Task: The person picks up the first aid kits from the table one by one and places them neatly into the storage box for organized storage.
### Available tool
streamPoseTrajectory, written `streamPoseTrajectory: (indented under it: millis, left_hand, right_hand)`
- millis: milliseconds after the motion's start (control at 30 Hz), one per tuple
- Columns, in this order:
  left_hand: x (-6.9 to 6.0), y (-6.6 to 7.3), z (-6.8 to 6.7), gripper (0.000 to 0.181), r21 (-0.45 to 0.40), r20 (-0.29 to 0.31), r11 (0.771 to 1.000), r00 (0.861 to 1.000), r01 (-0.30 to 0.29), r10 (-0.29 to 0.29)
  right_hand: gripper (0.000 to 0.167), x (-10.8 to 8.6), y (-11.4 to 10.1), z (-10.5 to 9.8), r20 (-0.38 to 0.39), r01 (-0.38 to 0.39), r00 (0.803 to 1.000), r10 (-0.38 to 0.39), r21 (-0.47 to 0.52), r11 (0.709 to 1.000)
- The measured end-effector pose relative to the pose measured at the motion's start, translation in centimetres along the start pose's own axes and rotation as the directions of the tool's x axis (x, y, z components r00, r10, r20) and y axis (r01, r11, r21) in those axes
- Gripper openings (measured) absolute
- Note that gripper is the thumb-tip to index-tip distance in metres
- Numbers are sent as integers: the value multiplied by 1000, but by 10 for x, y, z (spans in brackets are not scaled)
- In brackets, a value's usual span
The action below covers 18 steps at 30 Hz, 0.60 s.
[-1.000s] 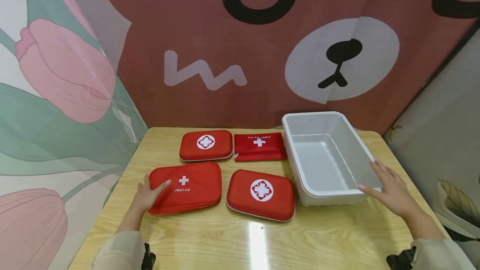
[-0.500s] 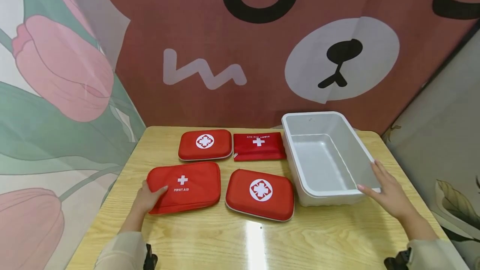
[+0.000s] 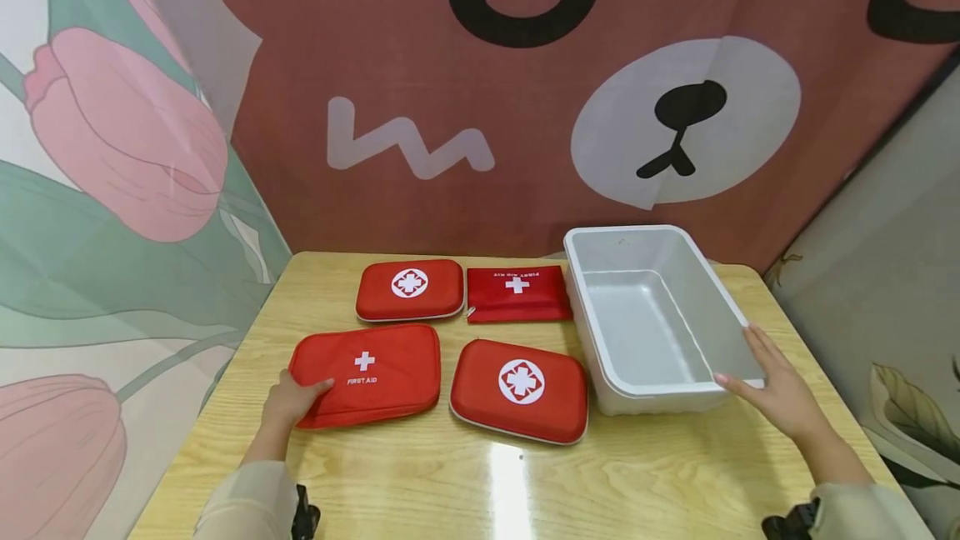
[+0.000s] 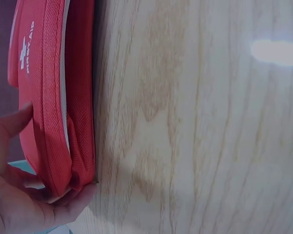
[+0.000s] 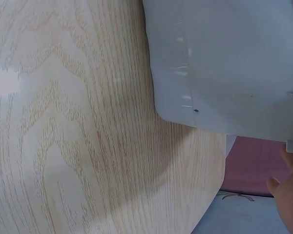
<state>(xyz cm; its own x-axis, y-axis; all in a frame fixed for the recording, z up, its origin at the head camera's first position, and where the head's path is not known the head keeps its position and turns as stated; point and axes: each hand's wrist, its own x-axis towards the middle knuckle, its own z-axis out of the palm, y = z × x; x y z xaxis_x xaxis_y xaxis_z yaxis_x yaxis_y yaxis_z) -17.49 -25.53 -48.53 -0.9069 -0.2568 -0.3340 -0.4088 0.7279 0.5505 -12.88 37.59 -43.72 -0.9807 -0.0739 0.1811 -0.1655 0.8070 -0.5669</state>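
Note:
My left hand [image 3: 288, 402] holds the left end of a red first aid pouch [image 3: 386, 390]. Its thumb lies on the top face, and in the left wrist view the other fingers curl round the end of the pouch [image 4: 51, 97]. My right hand [image 3: 783, 394] rests at the near right corner of a white plastic tub [image 3: 652, 394], thumb at the front rim and fingers extended along the right rim. In the right wrist view only part of that hand [image 5: 289, 195] shows beside the tub's outer wall [image 5: 224, 73].
A red hard case [image 3: 487, 407] lies between pouch and tub. Behind are a second red case [image 3: 375, 290] and a flat red first aid kit pouch [image 3: 495, 302]. All stand on a wooden table [image 3: 420, 482] against a printed cloth backdrop [image 3: 420, 215].
My left hand has closed in on the pouch's left end, its fingers slipping down round the edge, and the pouch has shifted slightly left. The right hand has stayed at the tub's corner.

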Motion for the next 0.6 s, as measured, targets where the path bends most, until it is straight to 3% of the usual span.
streamPoseTrajectory:
  millis: [200,367,467,600]
  left_hand:
    - [0,0,0,77,66,-44,995,997,73,-71]
    - [-2,1,-3,73,92,-25,989,993,113,-111]
    - [-3,-1,-3,75,55,-1,990,991,133,-133]
    - [-4,-7,-1,80,-60,21,985,986,165,-164]
  right_hand:
    - [83,0,2,0,3,-41,999,41,17,999]
    - [83,0,1,0,-3,-54,999,54,27,998]
    - [83,0,0,0,-7,-64,998,65,42,997]
    - [83,-1,1,2,-11,-71,997,72,67,995]
